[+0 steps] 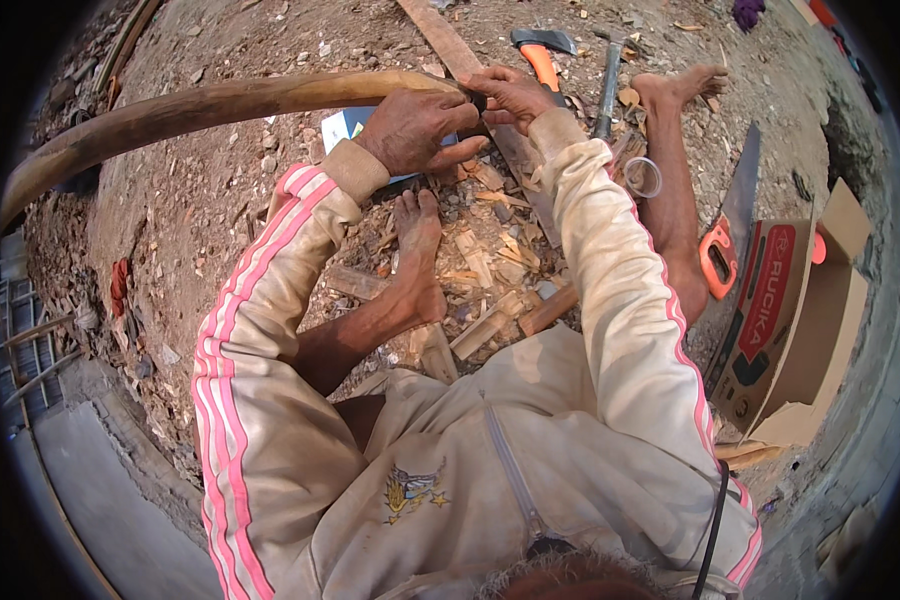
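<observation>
A long, curved wooden pole [220, 108] runs in from the left, and its end lies at my hands. My left hand [415, 130] is closed over that end, fingers curled and thumb stretched out. Just right of it, my right hand [515, 97] has its fingers pinched together at the pole's tip. A small dark patch shows between the two hands; whether it is the pole's end or a separate piece cannot be made out. Beneath the hands lie a blue-and-white flat item [342, 128], partly covered, and a long narrow plank [440, 35].
Beyond my right hand lie a hatchet [542, 62] with an orange handle and a hammer [609, 85]. At right are a clear ring [643, 177], a handsaw [738, 205] and an open cardboard box [820, 340]. Wood chips [475, 255] litter the ground between my feet.
</observation>
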Tool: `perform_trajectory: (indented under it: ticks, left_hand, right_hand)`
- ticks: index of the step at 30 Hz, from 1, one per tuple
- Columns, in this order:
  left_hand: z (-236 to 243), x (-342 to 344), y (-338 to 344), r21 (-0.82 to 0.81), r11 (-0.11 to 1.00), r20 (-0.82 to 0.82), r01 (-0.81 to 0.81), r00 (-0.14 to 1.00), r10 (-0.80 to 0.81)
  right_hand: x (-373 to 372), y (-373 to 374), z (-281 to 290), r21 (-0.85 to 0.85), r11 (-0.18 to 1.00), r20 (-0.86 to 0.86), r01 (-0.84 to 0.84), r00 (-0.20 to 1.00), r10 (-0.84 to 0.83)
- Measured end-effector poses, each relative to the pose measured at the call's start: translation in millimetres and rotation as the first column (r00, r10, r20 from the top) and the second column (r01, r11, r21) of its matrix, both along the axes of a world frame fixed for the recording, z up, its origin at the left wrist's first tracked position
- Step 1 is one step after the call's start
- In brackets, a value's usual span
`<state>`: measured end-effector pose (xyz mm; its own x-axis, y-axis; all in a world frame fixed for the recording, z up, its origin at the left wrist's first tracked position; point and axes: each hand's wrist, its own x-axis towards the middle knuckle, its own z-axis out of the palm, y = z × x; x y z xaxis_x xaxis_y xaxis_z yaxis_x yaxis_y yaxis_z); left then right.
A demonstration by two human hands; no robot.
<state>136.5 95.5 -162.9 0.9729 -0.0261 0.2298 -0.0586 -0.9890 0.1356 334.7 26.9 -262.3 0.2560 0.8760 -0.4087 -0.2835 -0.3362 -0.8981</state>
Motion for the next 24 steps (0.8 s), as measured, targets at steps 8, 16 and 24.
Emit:
perform_trajectory:
  ticks: [8, 16, 24]
  left_hand:
    - [-68, -36, 14, -0.465, 0.733, 0.007, -0.497, 0.826, 0.564]
    - [-139, 22, 25, -0.97, 0.2, -0.003, -0.136, 0.835, 0.55]
    - [-138, 25, 27, -0.97, 0.189, -0.011, -0.154, 0.801, 0.599]
  right_hand:
    - [-9, -7, 14, -0.013, 1.0, 0.094, 0.007, 0.996, -0.006]
    - [11, -5, 21, -0.056, 0.996, 0.247, -0.072, 0.965, 0.083]
    - [13, -2, 39, 0.128, 0.989, 0.338, -0.073, 0.941, 0.026]
